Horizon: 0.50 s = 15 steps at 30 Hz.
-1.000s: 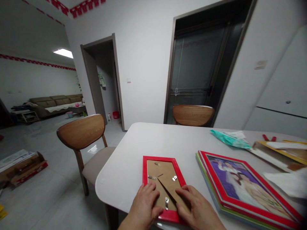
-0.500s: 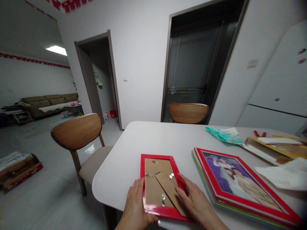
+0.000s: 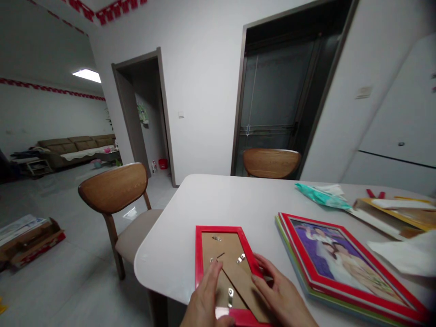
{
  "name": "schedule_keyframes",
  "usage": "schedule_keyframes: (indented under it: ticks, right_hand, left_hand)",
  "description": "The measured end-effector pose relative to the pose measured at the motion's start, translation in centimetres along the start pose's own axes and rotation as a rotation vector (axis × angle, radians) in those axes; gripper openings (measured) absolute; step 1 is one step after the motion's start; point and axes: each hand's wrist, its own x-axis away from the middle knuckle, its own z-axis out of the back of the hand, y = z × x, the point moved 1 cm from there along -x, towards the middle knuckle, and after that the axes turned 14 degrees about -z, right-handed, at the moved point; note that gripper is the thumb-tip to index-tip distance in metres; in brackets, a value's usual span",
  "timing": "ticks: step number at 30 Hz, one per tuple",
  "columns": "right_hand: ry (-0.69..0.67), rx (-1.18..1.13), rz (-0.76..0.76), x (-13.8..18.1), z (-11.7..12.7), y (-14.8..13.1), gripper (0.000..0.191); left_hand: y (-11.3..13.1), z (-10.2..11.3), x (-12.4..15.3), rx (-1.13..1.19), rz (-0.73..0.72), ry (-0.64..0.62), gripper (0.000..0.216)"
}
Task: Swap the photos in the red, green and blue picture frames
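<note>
A red picture frame (image 3: 200,252) lies face down near the table's front edge. Its brown backing board (image 3: 223,243) carries several small metal clips and a folded stand leg (image 3: 243,284). My left hand (image 3: 204,295) reaches over the frame's left side, fingers stretched out, fingertips at the left metal clip (image 3: 211,260), which they partly cover. The thumb lies by the frame's lower edge. On the right, my right hand (image 3: 281,295) grips the frame's side, thumb over the board and fingers along the red edge.
A stack of frames topped by a red-framed photo (image 3: 335,259) lies to the right on the white table (image 3: 166,254). Beyond it are a teal wrapper (image 3: 322,195), white paper (image 3: 408,254) and an opened yellow package (image 3: 398,213). Wooden chairs (image 3: 116,188) stand around the table.
My left hand has moved from the frame's left edge onto the backing board, to the left clip. My right hand still holds the right side. The view has shifted slightly.
</note>
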Motion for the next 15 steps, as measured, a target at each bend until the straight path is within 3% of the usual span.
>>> schedule_keyframes:
  ticks: [4,8,15]
  right_hand:
    - [0.076,0.226,0.146,0.4,-0.9,-0.2,0.046]
    - [0.125,0.353,0.226,0.4,-1.0,0.0,0.042]
    - [-0.047,0.474,0.472,1.1,-1.8,-3.0,0.026]
  left_hand:
    - [-1.5,0.7,0.7,-0.106,-0.029,0.119,0.091]
    - [-2.5,1.5,1.8,-0.168,0.012,0.048,0.098]
    - [-1.2,1.9,1.0,-0.165,-0.002,-0.041,0.057]
